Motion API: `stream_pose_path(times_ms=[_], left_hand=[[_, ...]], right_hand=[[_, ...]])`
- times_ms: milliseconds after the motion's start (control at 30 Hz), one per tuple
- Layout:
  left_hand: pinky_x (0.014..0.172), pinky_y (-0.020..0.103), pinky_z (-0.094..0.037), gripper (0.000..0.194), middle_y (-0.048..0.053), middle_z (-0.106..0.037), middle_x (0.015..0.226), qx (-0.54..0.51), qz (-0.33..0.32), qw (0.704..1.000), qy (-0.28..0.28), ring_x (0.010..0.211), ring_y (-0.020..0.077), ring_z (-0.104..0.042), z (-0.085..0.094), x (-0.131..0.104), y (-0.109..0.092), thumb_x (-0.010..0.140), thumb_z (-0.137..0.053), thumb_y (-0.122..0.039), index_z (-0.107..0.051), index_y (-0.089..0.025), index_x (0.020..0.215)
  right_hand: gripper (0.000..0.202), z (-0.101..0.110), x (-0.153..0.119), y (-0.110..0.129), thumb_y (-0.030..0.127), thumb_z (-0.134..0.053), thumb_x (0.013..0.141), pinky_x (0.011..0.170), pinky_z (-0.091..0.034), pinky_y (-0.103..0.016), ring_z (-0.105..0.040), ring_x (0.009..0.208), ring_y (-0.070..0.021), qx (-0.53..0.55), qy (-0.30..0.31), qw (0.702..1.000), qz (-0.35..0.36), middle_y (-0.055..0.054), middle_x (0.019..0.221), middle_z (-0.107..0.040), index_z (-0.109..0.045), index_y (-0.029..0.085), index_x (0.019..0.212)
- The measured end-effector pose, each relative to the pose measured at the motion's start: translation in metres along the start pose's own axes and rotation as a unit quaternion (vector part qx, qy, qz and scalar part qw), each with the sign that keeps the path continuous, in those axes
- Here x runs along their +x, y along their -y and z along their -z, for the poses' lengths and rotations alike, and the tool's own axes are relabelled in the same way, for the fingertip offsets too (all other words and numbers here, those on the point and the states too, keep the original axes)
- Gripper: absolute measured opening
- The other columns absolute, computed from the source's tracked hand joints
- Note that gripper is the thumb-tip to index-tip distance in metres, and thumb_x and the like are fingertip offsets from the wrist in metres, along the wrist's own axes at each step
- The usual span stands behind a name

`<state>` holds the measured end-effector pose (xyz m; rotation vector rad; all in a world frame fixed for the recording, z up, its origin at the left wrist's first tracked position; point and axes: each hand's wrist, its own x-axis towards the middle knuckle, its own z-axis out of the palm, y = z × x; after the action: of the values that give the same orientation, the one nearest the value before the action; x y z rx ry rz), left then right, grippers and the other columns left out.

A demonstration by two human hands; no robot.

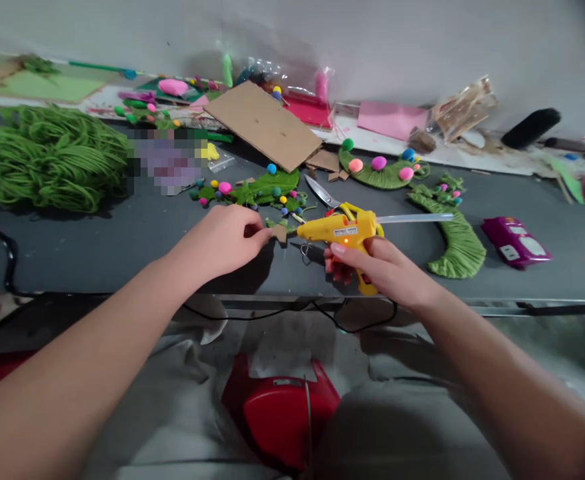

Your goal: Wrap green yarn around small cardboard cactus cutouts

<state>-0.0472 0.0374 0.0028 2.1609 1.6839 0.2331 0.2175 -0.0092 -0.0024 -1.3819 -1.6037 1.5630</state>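
My left hand (227, 241) pinches a small brown cardboard piece (280, 233) with a bit of green on it, above the front part of the grey table (137, 253). Wrapped round the handle of a yellow glue gun (339, 229) is my right hand (372, 263). The gun's nozzle points left and sits just beside the cardboard piece; a clear glue stick (415, 218) juts out of its back. Behind both hands lie a green leaf-like piece (282, 182) with coloured pompoms and open-bladed scissors (322, 192).
Green yarn (52, 160) is heaped at the left. A cardboard sheet (265, 127) lies at the back. To the right are a pompom-topped green crescent (382, 172), a yarn-wrapped curved piece (459, 243) and a purple box (516, 241). A black cable (252, 317) hangs along the front edge.
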Motion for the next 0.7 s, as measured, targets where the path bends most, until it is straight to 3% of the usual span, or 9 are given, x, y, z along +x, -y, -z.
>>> stream_pose_path(times_ms=[167, 500, 700], left_hand=[[0.057, 0.033, -0.035, 0.031, 0.004, -0.072, 0.072, -0.003, 0.009, 1.0, -0.008, 0.061, 0.0193, -0.059, 0.0, 0.002, 0.003, 0.087, -0.06, -0.049, -0.07, -0.023, 0.074], [0.057, 0.034, -0.035, 0.034, 0.006, -0.073, 0.077, 0.004, 0.011, 1.0, 0.011, 0.068, 0.0229, -0.062, -0.009, 0.008, 0.007, 0.085, -0.062, -0.057, -0.068, -0.024, 0.076], [0.057, 0.033, -0.036, 0.033, 0.004, -0.072, 0.072, -0.045, 0.025, 0.998, 0.026, 0.063, 0.0201, -0.06, -0.009, 0.011, 0.011, 0.086, -0.062, -0.053, -0.066, -0.023, 0.073]], right_hand=[[0.043, 0.0, 0.007, 0.0, 0.058, -0.063, 0.094, 0.064, -0.048, -0.029, -0.058, 0.067, -0.0146, -0.035, -0.005, 0.999, -0.001, -0.004, 0.076, -0.066, -0.067, 0.018, 0.079], [0.055, -0.009, 0.013, 0.004, 0.068, -0.059, 0.092, 0.059, -0.045, -0.032, -0.056, 0.062, -0.0151, -0.13, -0.01, 0.991, -0.006, -0.005, 0.069, -0.063, -0.063, 0.018, 0.068], [0.052, -0.008, 0.016, 0.002, 0.065, -0.061, 0.092, 0.058, -0.044, -0.031, -0.056, 0.062, -0.014, -0.117, -0.014, 0.993, -0.012, -0.004, 0.069, -0.064, -0.061, 0.019, 0.069]])
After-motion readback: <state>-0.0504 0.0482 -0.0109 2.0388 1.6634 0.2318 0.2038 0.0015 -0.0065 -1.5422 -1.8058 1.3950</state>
